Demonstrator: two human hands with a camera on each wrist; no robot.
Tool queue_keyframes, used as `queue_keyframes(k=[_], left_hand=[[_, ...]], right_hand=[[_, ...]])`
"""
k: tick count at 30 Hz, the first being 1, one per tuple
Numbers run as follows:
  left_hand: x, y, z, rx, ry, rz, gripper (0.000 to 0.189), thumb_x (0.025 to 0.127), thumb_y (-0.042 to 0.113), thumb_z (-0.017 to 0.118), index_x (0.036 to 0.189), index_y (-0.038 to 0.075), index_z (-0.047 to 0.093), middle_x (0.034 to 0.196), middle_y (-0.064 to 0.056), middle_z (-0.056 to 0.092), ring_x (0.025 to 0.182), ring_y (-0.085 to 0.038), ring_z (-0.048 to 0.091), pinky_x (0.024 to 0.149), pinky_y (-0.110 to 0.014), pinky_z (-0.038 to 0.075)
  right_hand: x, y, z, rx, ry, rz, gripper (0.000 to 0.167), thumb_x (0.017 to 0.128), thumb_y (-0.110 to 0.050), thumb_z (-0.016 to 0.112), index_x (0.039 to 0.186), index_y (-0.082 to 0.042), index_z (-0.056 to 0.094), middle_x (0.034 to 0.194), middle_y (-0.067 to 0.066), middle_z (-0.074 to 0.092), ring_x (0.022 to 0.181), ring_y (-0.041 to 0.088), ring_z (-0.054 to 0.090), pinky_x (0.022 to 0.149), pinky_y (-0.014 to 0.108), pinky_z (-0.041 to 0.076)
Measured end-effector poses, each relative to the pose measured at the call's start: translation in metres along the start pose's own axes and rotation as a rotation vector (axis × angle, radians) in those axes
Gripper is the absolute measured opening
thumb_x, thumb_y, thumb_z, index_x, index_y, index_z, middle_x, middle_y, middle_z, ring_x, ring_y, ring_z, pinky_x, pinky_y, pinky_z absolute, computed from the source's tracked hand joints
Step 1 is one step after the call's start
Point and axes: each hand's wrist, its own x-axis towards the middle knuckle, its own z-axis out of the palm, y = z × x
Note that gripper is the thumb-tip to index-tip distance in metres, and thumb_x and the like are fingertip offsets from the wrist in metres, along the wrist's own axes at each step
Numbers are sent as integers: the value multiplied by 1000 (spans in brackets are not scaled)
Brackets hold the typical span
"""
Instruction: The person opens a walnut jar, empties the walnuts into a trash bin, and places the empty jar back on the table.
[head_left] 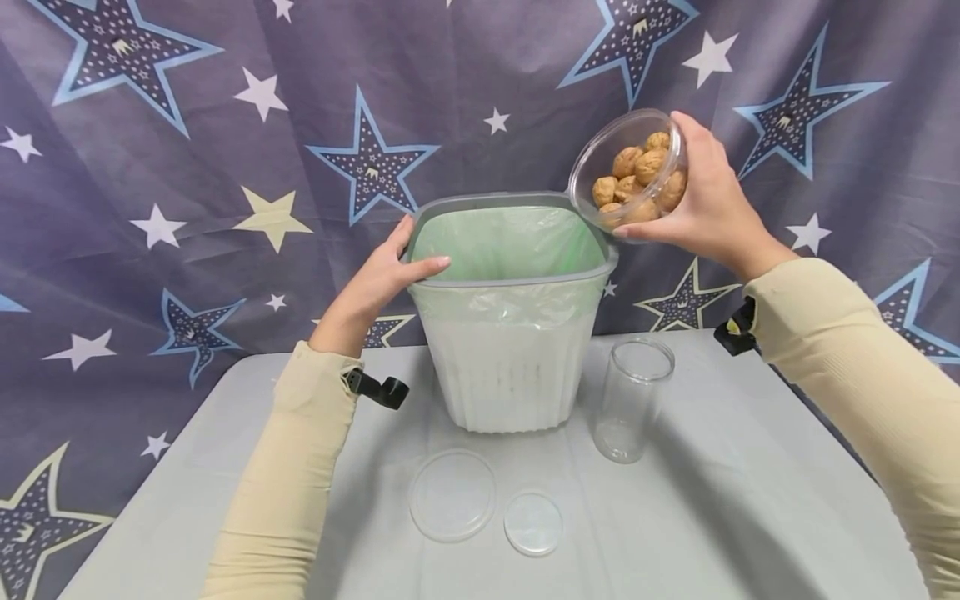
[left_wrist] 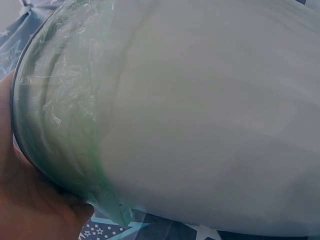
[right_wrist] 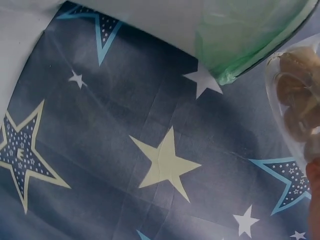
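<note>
A white ribbed trash bin [head_left: 510, 367] with a grey rim stands upright, lined with a thin green bag [head_left: 502, 242] folded over the rim. My left hand [head_left: 378, 275] grips the bin's left rim, thumb over the edge; the left wrist view shows that hand [left_wrist: 35, 205] against the bag-covered rim. My right hand [head_left: 708, 196] holds a clear plastic container [head_left: 588, 179] of walnuts [head_left: 628, 187], tilted with its mouth toward the bin, at the bin's right back corner. Whether container and rim touch, I cannot tell. In the right wrist view the walnuts [right_wrist: 297, 95] show through the container's wall.
A clear empty jar [head_left: 626, 408] stands right of the bin on the white-covered table [head_left: 750, 467]. In front of the bin lie a larger clear round lid [head_left: 453, 496] and a smaller lid [head_left: 533, 523]. A star-patterned curtain [head_left: 465, 50] hangs behind.
</note>
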Motion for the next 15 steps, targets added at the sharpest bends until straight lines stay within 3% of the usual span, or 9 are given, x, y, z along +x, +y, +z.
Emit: queue_keyframes(k=[9, 15], left_hand=[[-1, 1, -1, 5, -4, 5, 93, 85, 28, 65, 152, 10, 3, 159, -2, -3, 143, -11, -4, 117, -36, 4], [0, 0, -1, 28, -9, 5, 94, 85, 29, 65, 151, 8, 2, 159, -2, -7, 143, -11, -7, 117, -36, 2]], right_hand=[[15, 2, 9, -55, 5, -240, 117, 50, -18, 94, 144, 2, 26, 144, 21, 33, 131, 32, 29, 113, 39, 21], [20, -1, 18, -81, -5, -322, 118, 48, -21, 94, 143, 5, 27, 142, 25, 35, 132, 35, 29, 113, 41, 19]])
